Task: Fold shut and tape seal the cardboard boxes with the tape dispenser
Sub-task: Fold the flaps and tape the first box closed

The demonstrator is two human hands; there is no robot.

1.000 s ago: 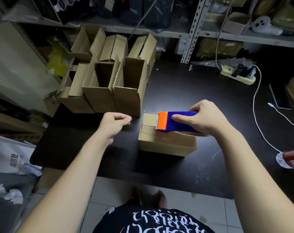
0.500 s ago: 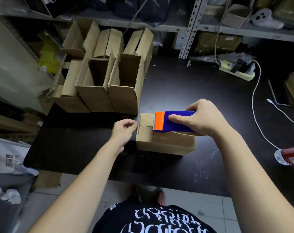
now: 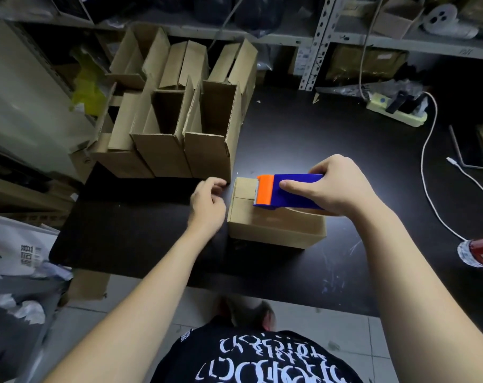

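R hand (image 3: 337, 186) clamped on tape dispenser (image 3: 287, 192) atop closed box (image 3: 273, 228); L hand (image 3: 208, 205) loosely curled, empty, beside box.

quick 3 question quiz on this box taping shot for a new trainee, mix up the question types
1. True or false: the right hand holds the tape dispenser on top of the closed box.
2. Which end of the closed box is the left hand next to? A) left B) right
3. Fill in: the open boxes stand on the ____ table.

Key: 1 true; 2 A; 3 black
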